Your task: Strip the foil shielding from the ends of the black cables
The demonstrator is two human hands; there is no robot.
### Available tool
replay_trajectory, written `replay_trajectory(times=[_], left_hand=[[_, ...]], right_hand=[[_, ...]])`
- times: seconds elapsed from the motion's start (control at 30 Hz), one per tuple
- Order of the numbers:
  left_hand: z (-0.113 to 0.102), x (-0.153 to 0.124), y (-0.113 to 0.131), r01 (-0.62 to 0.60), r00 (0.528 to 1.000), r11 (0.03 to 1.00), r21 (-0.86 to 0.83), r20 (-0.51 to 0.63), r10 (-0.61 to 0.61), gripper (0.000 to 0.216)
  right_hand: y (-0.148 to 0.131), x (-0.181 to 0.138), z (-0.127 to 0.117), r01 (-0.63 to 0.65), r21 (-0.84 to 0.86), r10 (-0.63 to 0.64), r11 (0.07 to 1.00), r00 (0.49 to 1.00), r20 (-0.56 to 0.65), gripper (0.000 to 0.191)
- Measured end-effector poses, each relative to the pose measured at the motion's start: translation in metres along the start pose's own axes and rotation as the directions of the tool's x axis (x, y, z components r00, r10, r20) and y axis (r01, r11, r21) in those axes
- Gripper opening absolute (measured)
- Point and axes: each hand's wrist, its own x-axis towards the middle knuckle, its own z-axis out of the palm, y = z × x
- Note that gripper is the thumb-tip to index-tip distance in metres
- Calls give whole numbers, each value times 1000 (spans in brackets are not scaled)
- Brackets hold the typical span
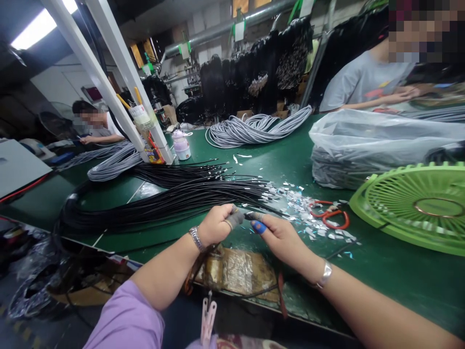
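The cables [174, 201] are black, the table [283, 160] dark green, the scissors [333, 214] red and the fan [399, 194] lime green.

A single black cable [244, 214] sat at the lower centre of the frame, its end pinched between the capped fingers [235, 218] of the left hand [217, 225] and those of the right hand [281, 237]. It ran back into the bundle of black cables [170, 201], a long glossy sheaf lying flat on the green table [290, 160] from the middle left towards the centre, curving round at its left end, its cut tips fanned out just above the hands.
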Motion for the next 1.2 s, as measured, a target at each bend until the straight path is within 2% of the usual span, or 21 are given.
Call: replay_trajectory(times=[0.07, 0.13, 0.23, 0.33, 0.4, 0.47, 0.57, 0.63, 0.67, 0.7, 0.77, 0.8, 0.87, 0.9, 0.97, 1.0, 1.07, 1.13, 1.2], left_hand=[[0, 2, 0, 134, 990, 970, -201, 73, -122, 43], [0, 3, 0, 299, 952, 887, -352, 178, -250, 47], [0, 4, 1, 452, 889, 754, -477, 313, -335, 49], [-2, 6, 1, 482, 875, 683, -549, 347, -339, 50], [-2, 7, 1, 486, 873, 664, -568, 352, -338, 52], [-2, 7, 1, 498, 865, 669, -552, 377, -332, 51], [0, 6, 0, 515, 846, 710, -480, 419, -331, 47], [2, 6, -2, 481, 861, 777, -406, 388, -330, 44], [3, 5, -3, 425, 889, 832, -357, 339, -308, 42], [4, 5, -4, 333, 928, 898, -287, 269, -258, 40], [4, 3, -6, 69, 993, 996, -53, 101, -63, 29], [3, 2, -6, -64, 998, 993, 102, 31, 61, 23], [1, -1, -7, -228, 965, 890, 394, -26, 259, 17], [0, -3, -7, -261, 950, 828, 496, -19, 311, 17], [-2, -5, -6, -282, 944, 754, 594, 31, 328, 18], [-2, -5, -6, -284, 949, 751, 596, 62, 310, 19], [-3, -4, -5, -274, 961, 814, 513, 121, 248, 22], [-3, -2, -5, -208, 970, 928, 310, 184, 156, 27], [-4, 1, -5, -77, 963, 996, 50, 262, 62, 34]], right_hand=[[0, 0, 0, 13, -27, -13, 1000, 1000, 5, 28], [0, 0, -1, 20, -45, -20, 999, 1000, 13, 28], [0, 1, -4, 33, -63, -31, 997, 999, 27, 27], [2, 2, -8, 5, -31, -4, 1000, 1000, 28, 26], [3, 3, -10, -27, -7, 27, 1000, 999, -27, 27], [4, 4, -11, -14, -14, 13, 1000, 997, -81, 25], [6, 5, -11, 43, -53, -46, 998, 997, -58, 21], [7, 6, -10, 32, -55, -34, 998, 999, -35, 26], [8, 7, -10, 14, -43, -15, 999, 999, -31, 27], [8, 8, -10, -6, -23, 5, 1000, 1000, -25, 27], [9, 9, -10, -48, 28, 48, 998, 999, -1, 27], [8, 9, -10, -69, 57, 68, 996, 998, 15, 27], [7, 9, -10, -104, 111, 99, 988, 994, 52, 27], [6, 9, -10, -118, 133, 110, 984, 992, 68, 27], [5, 8, -10, -130, 160, 119, 978, 990, 79, 27], [4, 8, -10, -130, 163, 118, 978, 990, 78, 28], [4, 8, -11, -118, 154, 108, 981, 991, 73, 30], [5, 8, -13, -102, 148, 90, 984, 992, 87, 32], [5, 8, -14, -90, 158, 74, 983, 992, 105, 33]])
